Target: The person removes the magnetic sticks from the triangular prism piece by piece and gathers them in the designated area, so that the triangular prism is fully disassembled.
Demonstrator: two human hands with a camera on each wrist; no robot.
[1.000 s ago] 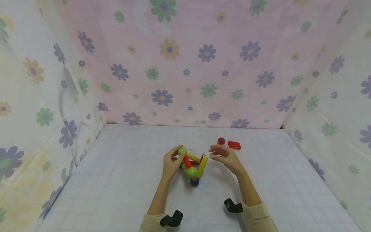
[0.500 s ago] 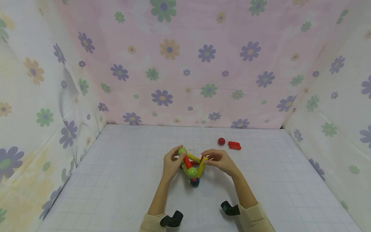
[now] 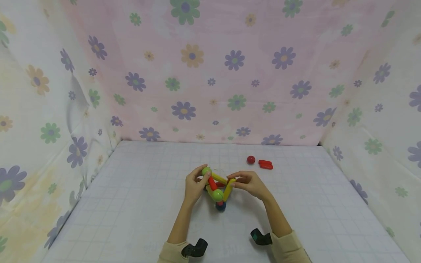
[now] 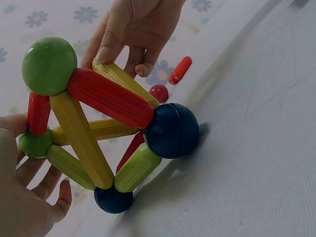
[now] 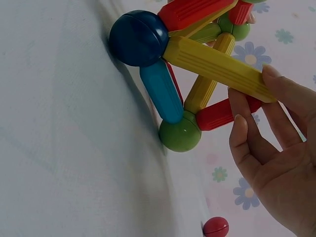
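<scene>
Rod-and-ball frame of coloured plastic sticks [image 3: 218, 188] stands mid-counter [image 3: 131, 204], probably light and easily pulled apart at joints; left hand [image 3: 194, 184] cups a green-ball corner, right hand [image 3: 248, 182] pinches a yellow rod's end.

Both forearms reach forward from cream sleeves and angle inward, so the 2 hands sit close together, facing each other. The left hand [image 3: 194, 184] is cupped, thumb raised and fingers curled loosely inward. The right hand [image 3: 249, 183] arches palm down, its fingertips [image 5: 269, 74] and thumb drawn together in a pinch toward the left hand.
</scene>
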